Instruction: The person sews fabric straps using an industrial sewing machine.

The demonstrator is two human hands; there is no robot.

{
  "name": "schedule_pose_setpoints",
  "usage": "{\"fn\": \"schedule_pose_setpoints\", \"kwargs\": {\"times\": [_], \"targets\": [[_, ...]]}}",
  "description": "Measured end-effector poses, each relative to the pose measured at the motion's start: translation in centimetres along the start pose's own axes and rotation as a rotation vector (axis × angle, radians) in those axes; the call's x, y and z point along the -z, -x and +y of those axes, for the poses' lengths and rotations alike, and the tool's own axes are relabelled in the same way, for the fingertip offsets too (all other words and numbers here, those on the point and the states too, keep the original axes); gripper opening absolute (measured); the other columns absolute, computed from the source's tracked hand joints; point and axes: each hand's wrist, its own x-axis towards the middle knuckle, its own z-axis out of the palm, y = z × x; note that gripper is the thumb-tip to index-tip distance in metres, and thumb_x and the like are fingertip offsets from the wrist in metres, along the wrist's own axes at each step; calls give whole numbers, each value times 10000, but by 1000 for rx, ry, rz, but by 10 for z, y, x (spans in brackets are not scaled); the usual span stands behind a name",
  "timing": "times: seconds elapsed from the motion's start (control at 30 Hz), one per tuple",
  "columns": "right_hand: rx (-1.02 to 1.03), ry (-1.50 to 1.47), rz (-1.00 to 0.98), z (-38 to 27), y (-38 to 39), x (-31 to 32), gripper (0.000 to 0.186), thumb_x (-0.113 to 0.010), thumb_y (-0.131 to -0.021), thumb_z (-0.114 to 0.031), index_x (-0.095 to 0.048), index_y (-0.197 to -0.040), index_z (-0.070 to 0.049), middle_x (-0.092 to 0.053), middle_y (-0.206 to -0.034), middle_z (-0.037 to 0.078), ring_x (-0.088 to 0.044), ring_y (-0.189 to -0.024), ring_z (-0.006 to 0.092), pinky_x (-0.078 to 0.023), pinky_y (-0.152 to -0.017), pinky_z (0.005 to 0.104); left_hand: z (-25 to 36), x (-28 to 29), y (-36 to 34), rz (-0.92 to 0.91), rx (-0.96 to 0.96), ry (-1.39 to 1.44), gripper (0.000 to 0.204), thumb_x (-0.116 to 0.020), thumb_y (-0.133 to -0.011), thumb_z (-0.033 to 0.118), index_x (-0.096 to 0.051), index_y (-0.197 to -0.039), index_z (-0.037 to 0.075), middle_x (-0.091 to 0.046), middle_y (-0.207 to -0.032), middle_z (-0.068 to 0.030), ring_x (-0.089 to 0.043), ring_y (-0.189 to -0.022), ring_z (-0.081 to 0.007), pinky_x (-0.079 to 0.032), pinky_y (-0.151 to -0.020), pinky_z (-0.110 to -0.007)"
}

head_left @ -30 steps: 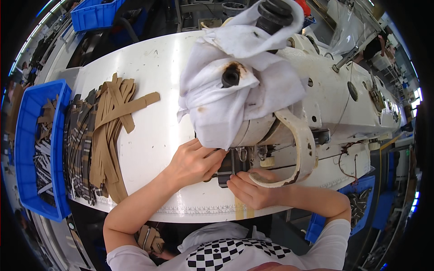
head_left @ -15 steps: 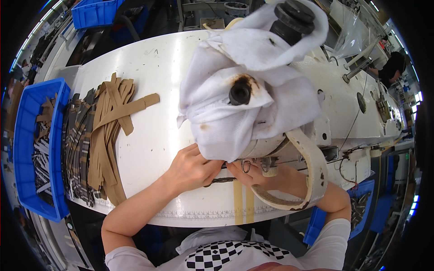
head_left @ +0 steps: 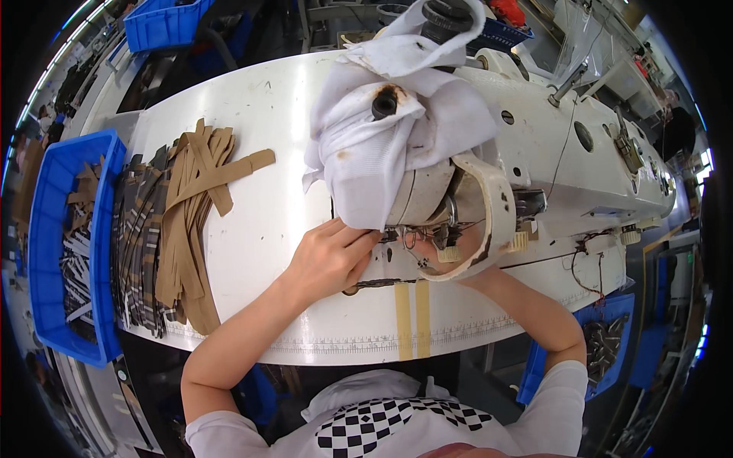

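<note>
Feeding work under the needle: strap pile (head_left: 183,221) lies far left on the counter (head_left: 267,114). Left hand (head_left: 328,259) presses fingers curled beside the foot; right hand (head_left: 431,259) mostly hidden behind a looped strap (head_left: 496,221), grip unclear. Keep fingers off the needle.

**Layout at the sewing station**

The sewing machine (head_left: 565,153) stands on the tabletop (head_left: 259,122), right of centre, a cloth (head_left: 382,145) draped over its head. Left of it lies a pile of straps (head_left: 183,229); further left, a bin (head_left: 53,252) at the tabletop's edge.
</note>
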Motion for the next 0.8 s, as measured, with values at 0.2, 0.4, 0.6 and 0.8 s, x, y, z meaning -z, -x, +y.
{"fn": "schedule_pose_setpoints", "kwargs": {"times": [0.2,0.4,0.6,0.8], "targets": [[349,206,24,-8,-9,4,212,-655,-772,-26,-716,-972,-61,-697,-864,90,-666,-763,185,-520,-623,291,-2,-1,-1,89,-129,2,230,-696,-671,10,-714,-898,41,-680,-910,-45,-632,-755,-184,-538,-664,-303],[764,722,139,-20,-7,2,134,-700,-802,-148,-703,-929,-106,-660,-862,57,-642,-742,223,-509,-607,353,-8,0,1,6,-54,-12,213,-693,-669,-1,-709,-878,36,-666,-864,-58,-623,-731,-207,-531,-643,-308],[535,615,75,-15,-7,1,193,-662,-779,-101,-679,-971,-94,-650,-869,65,-638,-754,247,-499,-623,395,-6,4,0,-7,60,121,247,-643,-661,-31,-669,-904,3,-644,-839,-127,-623,-769,-293,-531,-715,-364],[661,762,63,-11,-6,4,291,-628,-737,-79,-686,-1022,-88,-630,-924,84,-589,-868,274,-458,-787,440,-4,8,-5,-4,66,154,262,-613,-661,-44,-656,-918,-15,-644,-850,-146,-628,-842,-317,-526,-781,-384]]}}
